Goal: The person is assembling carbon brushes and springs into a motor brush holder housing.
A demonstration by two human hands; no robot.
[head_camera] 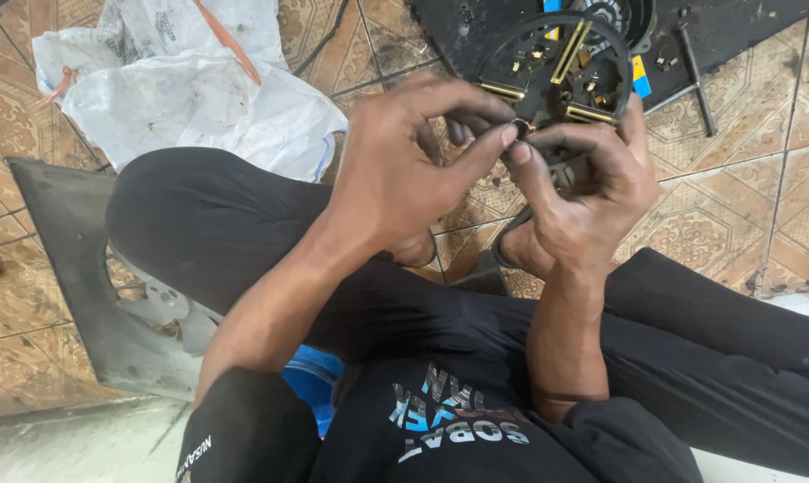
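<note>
Head view: the person sits cross-legged on the tiled floor [744, 206], and the step in hand looks like fitting or freeing a small brass-coloured part [521, 128], held up in front of the black round frame [547, 67] with gold bars that lies on a dark mat [735, 18]. The left hand [404, 170] pinches this part from the left, thumb and forefinger closed on it. The right hand [592, 192] meets it from the right, fingertips closed on the same piece, with a dark ring-like piece partly hidden in the palm. Both forearms rise from the lap, wrists bent inward. The next move, I judge, calls for fine fingertip pressure. Left of the frame lies a white sack [190, 89]; right of it, a wrench [695, 76].
</note>
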